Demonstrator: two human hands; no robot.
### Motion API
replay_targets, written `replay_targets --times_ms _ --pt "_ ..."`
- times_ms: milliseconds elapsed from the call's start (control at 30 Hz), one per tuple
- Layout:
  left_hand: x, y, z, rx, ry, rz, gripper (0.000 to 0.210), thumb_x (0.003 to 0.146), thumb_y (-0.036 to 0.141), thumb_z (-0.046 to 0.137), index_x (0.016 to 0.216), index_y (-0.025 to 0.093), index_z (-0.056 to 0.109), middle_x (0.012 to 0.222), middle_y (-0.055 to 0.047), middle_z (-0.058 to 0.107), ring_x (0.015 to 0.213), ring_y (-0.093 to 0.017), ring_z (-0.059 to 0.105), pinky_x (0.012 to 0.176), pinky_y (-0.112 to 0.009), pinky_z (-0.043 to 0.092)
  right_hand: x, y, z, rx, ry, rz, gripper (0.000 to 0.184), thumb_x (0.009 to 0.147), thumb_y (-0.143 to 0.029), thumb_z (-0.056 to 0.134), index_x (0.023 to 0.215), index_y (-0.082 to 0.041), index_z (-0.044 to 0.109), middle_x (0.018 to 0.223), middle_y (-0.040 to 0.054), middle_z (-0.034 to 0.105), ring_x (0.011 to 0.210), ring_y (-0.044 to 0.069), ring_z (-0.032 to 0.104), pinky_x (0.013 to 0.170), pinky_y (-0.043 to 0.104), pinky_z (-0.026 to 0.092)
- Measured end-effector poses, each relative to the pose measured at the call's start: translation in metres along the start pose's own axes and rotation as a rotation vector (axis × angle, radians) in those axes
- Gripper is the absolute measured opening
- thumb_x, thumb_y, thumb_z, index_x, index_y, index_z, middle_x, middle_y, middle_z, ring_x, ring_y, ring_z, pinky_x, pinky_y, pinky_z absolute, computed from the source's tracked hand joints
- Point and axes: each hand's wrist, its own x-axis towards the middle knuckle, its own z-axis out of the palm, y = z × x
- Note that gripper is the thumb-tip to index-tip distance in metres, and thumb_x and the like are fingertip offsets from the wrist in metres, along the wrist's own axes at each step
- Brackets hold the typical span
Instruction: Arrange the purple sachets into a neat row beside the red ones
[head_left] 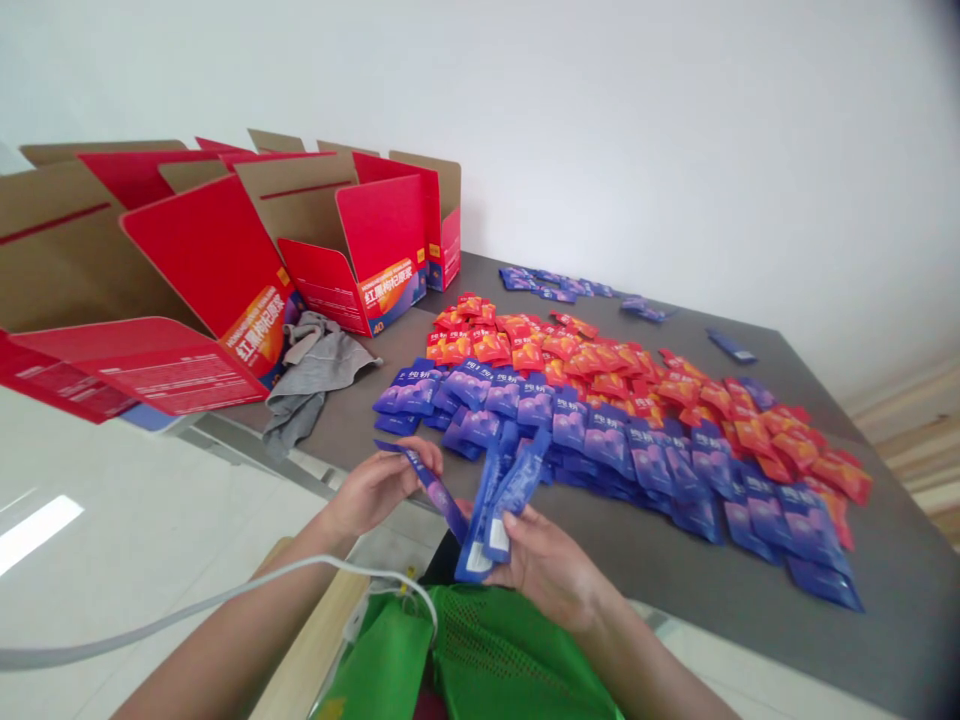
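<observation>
My left hand [386,485] is closed on one slim blue sachet [436,492], which slants down toward the other hand. Two or so more blue sachets [517,490] are fanned out in my right hand [544,560], white label patches near their lower ends. Both hands are over the table's front edge. Just beyond them lies a long row of overlapping blue sachets [570,420] with purple fruit prints. Behind that row spreads a heap of red-orange sachets [600,360].
Open red cartons [382,235] with raised flaps stand at the left of the grey table [885,640]. A grey cloth [322,365] hangs over the front edge beside them. Loose blue sachets [555,283] lie along the back. A white cable [225,595] crosses my left forearm.
</observation>
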Motion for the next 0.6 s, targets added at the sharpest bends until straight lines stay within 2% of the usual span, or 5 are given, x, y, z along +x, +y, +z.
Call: replay_targets --times_ms 167,333,400,467,600 --pt "0.011 -0.024 0.021 0.009 -0.015 -0.085 0.023 0.078 0.037 0.072 0.083 0.015 0.07 0.074 -0.003 0.065 0.072 -0.018 0.061 0.069 -0.027 0.048 0.008 0.013 0.005 -0.058 -0.089 0.086 0.051 0.066 -0.048 0.086 0.101 -0.016 0.067 0.078 0.0047 0.073 0.059 0.015 0.066 0.055 0.027 0.055" --pt "0.0 -0.033 0.02 0.159 0.145 -0.097 0.05 0.086 0.062 0.058 0.11 0.019 0.066 0.098 -0.005 0.072 0.093 -0.024 0.063 0.085 -0.035 0.048 0.011 0.014 0.006 -0.128 0.089 -0.014 0.049 0.069 -0.05 0.082 0.101 -0.016 0.068 0.079 0.005 0.073 0.062 0.015 0.066 0.058 0.028 0.054" --pt "-0.007 -0.032 0.014 0.265 0.137 -0.11 0.052 0.085 0.067 0.056 0.105 0.019 0.065 0.094 -0.004 0.069 0.086 -0.022 0.062 0.081 -0.034 0.049 0.013 0.016 0.007 -0.171 0.159 -0.048 0.048 0.07 -0.052 0.081 0.1 -0.016 0.068 0.081 0.0051 0.074 0.064 0.016 0.067 0.06 0.028 0.054" --pt "-0.013 -0.027 0.007 0.44 0.153 -0.14 0.044 0.082 0.062 0.063 0.087 0.018 0.063 0.078 0.0 0.063 0.074 -0.016 0.057 0.072 -0.028 0.047 0.013 0.018 0.009 -0.21 0.182 -0.055 0.048 0.071 -0.053 0.08 0.1 -0.016 0.069 0.084 0.0053 0.074 0.066 0.016 0.067 0.061 0.028 0.054" --pt "-0.025 -0.005 -0.014 0.625 0.344 -0.17 0.041 0.08 0.057 0.062 0.071 0.02 0.05 0.062 0.007 0.046 0.057 -0.011 0.042 0.056 -0.022 0.036 0.01 0.019 0.008 -0.252 0.159 -0.059 0.045 0.073 -0.053 0.078 0.099 -0.018 0.07 0.087 0.0052 0.074 0.071 0.017 0.068 0.064 0.028 0.055"
